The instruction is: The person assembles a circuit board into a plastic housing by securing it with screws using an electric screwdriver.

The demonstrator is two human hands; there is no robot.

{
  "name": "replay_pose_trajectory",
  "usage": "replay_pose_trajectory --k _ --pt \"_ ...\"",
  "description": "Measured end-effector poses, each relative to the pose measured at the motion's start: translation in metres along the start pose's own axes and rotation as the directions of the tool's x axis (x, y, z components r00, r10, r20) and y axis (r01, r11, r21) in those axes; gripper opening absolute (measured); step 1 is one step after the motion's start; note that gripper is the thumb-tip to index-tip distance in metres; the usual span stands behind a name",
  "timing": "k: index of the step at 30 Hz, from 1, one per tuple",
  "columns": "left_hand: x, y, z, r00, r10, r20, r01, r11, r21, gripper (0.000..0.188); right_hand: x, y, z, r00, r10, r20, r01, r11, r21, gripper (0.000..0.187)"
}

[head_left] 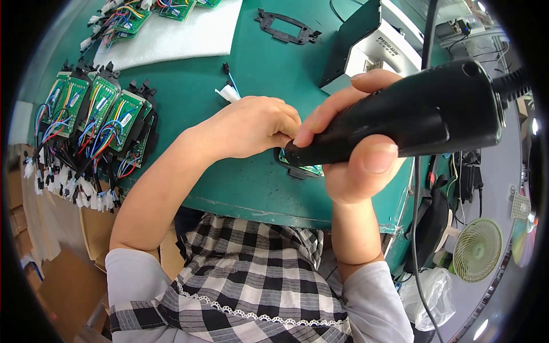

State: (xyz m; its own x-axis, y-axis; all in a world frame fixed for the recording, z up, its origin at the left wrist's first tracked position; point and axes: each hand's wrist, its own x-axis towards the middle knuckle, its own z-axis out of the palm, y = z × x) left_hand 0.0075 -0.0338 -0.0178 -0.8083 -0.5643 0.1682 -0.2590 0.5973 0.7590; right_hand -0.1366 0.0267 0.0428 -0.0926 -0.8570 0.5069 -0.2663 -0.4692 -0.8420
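Note:
My right hand is wrapped round a thick black handheld power screwdriver, which slants down to the left. Its narrow end reaches a green circuit board in a black frame, mostly covered by my hands and the tool. Close against that end, my left hand is closed with its fingers curled together at the board; what they pinch is hidden. Beyond my left wrist, a white connector with blue and black wires sticks out over the green table.
At the left stand several framed circuit boards with hanging wires. More boards lie on a white foam sheet. An empty black frame lies at the back, beside a metal box. A cable hangs at the right near a green fan.

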Motion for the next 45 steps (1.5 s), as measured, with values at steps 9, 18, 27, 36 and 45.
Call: replay_pose_trajectory --k 9,18,27,36,45 --pt "-0.001 -0.007 0.007 1.000 -0.003 -0.018 0.001 0.996 -0.086 0.016 0.003 0.003 0.002 0.999 -0.015 0.029 0.015 1.000 -0.005 0.089" --pt "-0.004 -0.003 0.002 0.998 0.041 -0.048 -0.046 0.995 -0.090 0.008 0.006 0.002 0.001 0.998 -0.007 0.056 0.006 0.999 0.034 0.091" --pt "-0.021 0.017 0.006 0.972 0.152 -0.180 -0.096 0.953 0.287 0.045 0.012 0.010 -0.045 0.975 0.135 -0.177 0.004 0.784 0.620 0.069" --pt "-0.066 0.055 -0.039 0.833 0.100 -0.543 0.255 0.803 0.539 0.042 0.010 0.005 -0.072 0.979 0.203 -0.035 -0.112 0.667 0.736 0.065" --pt "-0.159 0.057 -0.087 0.688 -0.203 -0.696 0.720 0.076 0.690 0.037 0.012 0.016 -0.087 0.908 0.351 -0.227 -0.082 0.683 0.726 0.061"
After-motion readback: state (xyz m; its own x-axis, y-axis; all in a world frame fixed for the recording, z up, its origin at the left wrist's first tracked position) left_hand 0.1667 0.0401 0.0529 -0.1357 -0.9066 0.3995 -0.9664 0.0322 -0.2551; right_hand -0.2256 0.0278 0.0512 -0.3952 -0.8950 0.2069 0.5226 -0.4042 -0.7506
